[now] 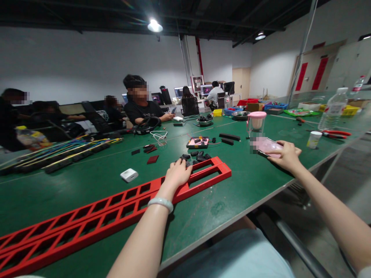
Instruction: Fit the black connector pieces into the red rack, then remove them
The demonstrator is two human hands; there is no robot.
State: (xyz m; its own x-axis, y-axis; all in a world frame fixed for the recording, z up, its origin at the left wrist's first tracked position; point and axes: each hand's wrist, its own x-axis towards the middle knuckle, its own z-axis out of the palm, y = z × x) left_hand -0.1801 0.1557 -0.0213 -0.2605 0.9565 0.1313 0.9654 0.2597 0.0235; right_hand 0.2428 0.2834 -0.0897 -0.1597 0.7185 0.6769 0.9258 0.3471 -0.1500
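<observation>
My left hand reaches over a long red frame with slanted slots. Its fingers bend down at the near edge of a pile of small black parts; a dark piece shows between thumb and fingers, though the fingertips are partly hidden. In my right hand is a phone with a pinkish face, held tilted low over the table's right side. A pink-lidded cup stands just beyond the phone. A white charger block lies left of my left hand.
Bundled cables lie at the left. Beyond the black parts sit a small open box and black bars. Red-handled pliers, a small white jar and a water bottle are at the right. A person sits across the table.
</observation>
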